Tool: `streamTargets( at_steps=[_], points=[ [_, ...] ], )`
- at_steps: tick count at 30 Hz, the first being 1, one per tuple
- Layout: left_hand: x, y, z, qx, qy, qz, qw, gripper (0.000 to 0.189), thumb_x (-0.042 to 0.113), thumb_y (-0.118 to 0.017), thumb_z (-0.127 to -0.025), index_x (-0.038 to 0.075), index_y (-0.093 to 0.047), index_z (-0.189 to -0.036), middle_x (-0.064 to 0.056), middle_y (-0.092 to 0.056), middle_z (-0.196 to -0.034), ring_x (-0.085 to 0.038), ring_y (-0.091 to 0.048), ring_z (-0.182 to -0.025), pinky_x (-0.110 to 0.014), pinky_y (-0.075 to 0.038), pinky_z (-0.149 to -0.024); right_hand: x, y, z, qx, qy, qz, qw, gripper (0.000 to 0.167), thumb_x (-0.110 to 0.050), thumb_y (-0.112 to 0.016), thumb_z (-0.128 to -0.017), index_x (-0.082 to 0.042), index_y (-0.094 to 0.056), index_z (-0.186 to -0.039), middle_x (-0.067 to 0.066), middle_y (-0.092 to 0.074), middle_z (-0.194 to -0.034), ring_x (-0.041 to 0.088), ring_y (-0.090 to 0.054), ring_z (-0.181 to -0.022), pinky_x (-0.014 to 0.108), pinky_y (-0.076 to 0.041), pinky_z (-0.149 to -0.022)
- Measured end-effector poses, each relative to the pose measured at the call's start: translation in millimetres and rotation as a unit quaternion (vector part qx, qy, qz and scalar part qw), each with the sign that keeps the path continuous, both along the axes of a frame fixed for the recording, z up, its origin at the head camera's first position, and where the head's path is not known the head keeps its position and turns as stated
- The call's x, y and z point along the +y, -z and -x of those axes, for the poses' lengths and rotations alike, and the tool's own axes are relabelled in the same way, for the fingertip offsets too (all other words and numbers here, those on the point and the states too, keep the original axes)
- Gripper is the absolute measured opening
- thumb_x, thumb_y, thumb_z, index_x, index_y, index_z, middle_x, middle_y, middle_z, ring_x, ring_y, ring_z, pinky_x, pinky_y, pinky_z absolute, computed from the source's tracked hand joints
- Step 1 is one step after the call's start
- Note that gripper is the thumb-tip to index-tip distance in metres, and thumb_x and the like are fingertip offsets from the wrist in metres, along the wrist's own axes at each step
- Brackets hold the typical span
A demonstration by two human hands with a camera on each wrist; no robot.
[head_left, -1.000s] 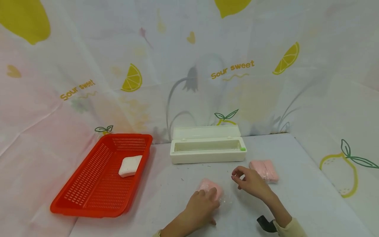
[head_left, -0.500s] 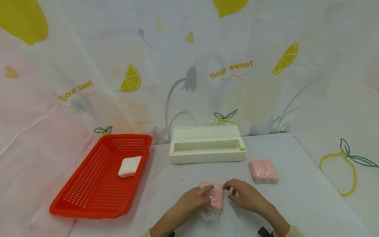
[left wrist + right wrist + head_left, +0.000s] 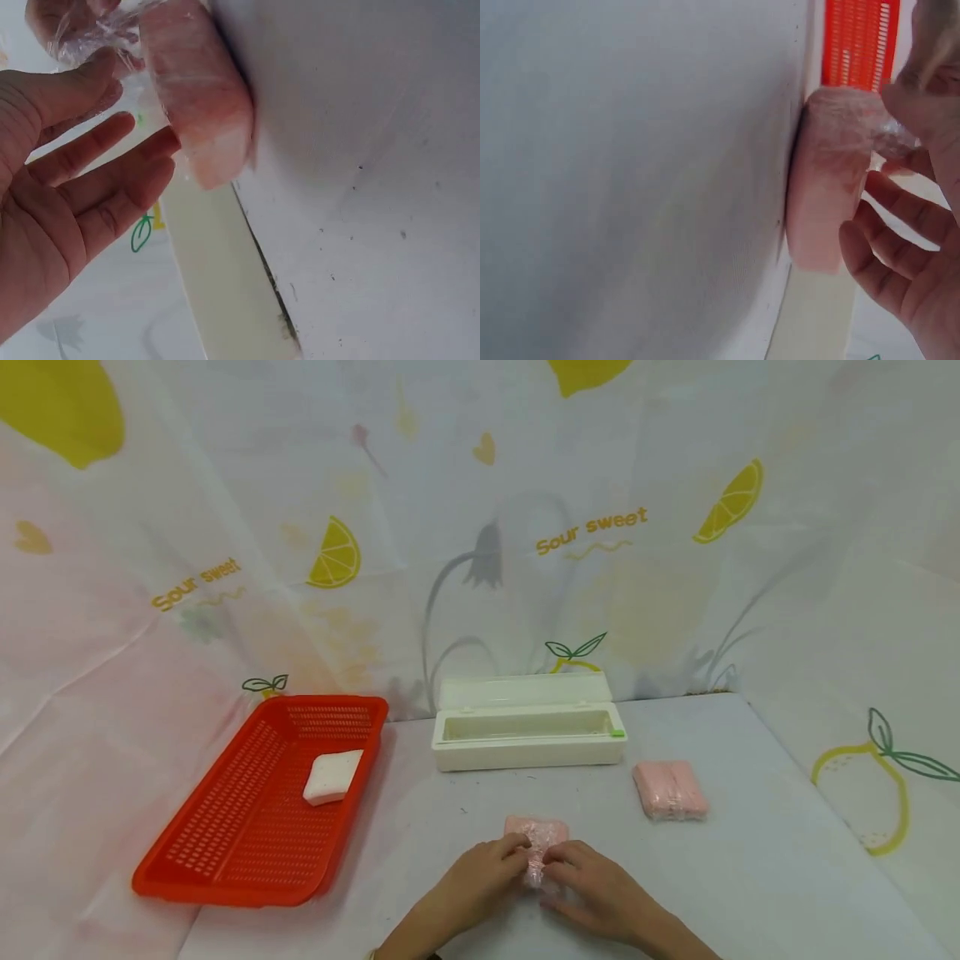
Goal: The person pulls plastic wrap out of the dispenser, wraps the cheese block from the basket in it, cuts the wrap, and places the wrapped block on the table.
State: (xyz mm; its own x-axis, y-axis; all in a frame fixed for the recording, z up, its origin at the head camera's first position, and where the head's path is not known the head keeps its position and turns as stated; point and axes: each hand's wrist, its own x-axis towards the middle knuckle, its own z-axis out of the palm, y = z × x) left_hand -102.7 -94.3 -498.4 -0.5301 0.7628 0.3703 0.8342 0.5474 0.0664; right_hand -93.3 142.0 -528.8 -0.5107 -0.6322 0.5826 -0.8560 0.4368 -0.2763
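Observation:
A pink block (image 3: 536, 831) in clear plastic wrap lies on the white table, between both hands. My left hand (image 3: 480, 875) is at its left side, with thumb and index finger pinching the clear wrap (image 3: 90, 41) on top. From the right, my right hand (image 3: 600, 889) pinches the same wrap, its other fingers loosely bent beside the block. Both wrist views show the block's pink side (image 3: 199, 90) flat on the table. What kind of thing the block is cannot be told.
Behind the hands stands a long white box (image 3: 528, 752) with its lid raised. A second wrapped pink block (image 3: 670, 789) lies to the right. The red basket (image 3: 247, 897) at the left holds a white block (image 3: 332, 777). A lemon-print cloth (image 3: 450, 468) hangs behind.
My right hand has moved from near the second block to the wrapped block in front. That block has been turned so its wrap lies between both hands, which now pinch it.

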Motion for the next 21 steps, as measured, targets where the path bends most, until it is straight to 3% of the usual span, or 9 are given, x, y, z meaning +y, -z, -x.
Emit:
streamTargets(
  at_steps=[5,10,12,15,18,21],
  points=[
    [-0.9,-2.7,6.3,-0.048,0.007,-0.101,0.9937,0.016,0.008,-0.077,-0.085,0.008,-0.064,-0.095,-0.002,-0.064,-0.106,-0.004,-0.061,-0.077,-0.012,-0.047,-0.07,-6.9,-2.9,1.9,-0.006,0.037,0.06,0.9975,0.012,-0.016,-0.075,-0.089,-0.017,-0.066,-0.097,-0.008,-0.065,-0.101,0.006,-0.062,-0.089,0.019,-0.05,-0.077],
    [4.7,-3.9,13.9,-0.089,-0.036,-0.151,0.9838,0.015,0.006,-0.074,-0.087,0.009,-0.061,-0.092,0.001,-0.061,-0.1,0.0,-0.055,-0.075,-0.008,-0.043,-0.065,-14.1,-5.0,7.4,-0.05,0.09,0.099,0.9897,0.02,-0.005,-0.077,-0.083,-0.017,-0.063,-0.09,-0.013,-0.061,-0.089,-0.002,-0.056,-0.073,0.017,-0.048,-0.063],
    [6.8,-3.5,17.0,-0.09,-0.052,-0.151,0.9832,0.017,0.004,-0.075,-0.086,0.01,-0.06,-0.092,0.001,-0.06,-0.1,-0.001,-0.055,-0.074,-0.01,-0.043,-0.063,-16.1,-3.9,10.0,-0.058,0.109,0.098,0.9875,0.024,-0.003,-0.079,-0.08,-0.017,-0.062,-0.09,-0.013,-0.058,-0.089,-0.002,-0.054,-0.072,0.018,-0.048,-0.06],
    [8.2,1.6,22.1,-0.058,-0.055,-0.122,0.9893,0.02,0.006,-0.079,-0.082,0.014,-0.063,-0.092,0.0,-0.059,-0.105,-0.007,-0.057,-0.079,-0.017,-0.046,-0.066,-16.6,-1.9,14.1,-0.039,0.132,0.07,0.9881,0.029,-0.007,-0.082,-0.077,-0.016,-0.065,-0.098,-0.007,-0.061,-0.1,0.005,-0.059,-0.083,0.021,-0.051,-0.065],
    [6.4,7.6,25.0,-0.027,-0.031,-0.095,0.9946,0.016,0.01,-0.08,-0.082,0.018,-0.067,-0.088,-0.002,-0.063,-0.112,-0.014,-0.062,-0.09,-0.025,-0.05,-0.069,-13.8,-1.8,19.1,0.005,0.109,0.041,0.9932,0.034,-0.011,-0.082,-0.076,-0.018,-0.068,-0.106,0.002,-0.062,-0.117,0.019,-0.06,-0.105,0.034,-0.054,-0.079],
    [0.6,10.8,25.6,-0.031,0.004,-0.076,0.9966,0.012,0.011,-0.077,-0.084,0.019,-0.07,-0.087,-0.001,-0.065,-0.112,-0.015,-0.063,-0.1,-0.028,-0.052,-0.077,-9.3,-5.9,22.7,0.037,0.056,0.01,0.9977,0.028,-0.012,-0.081,-0.077,-0.018,-0.07,-0.102,0.005,-0.064,-0.121,0.031,-0.058,-0.115,0.045,-0.052,-0.088]
  ],
)
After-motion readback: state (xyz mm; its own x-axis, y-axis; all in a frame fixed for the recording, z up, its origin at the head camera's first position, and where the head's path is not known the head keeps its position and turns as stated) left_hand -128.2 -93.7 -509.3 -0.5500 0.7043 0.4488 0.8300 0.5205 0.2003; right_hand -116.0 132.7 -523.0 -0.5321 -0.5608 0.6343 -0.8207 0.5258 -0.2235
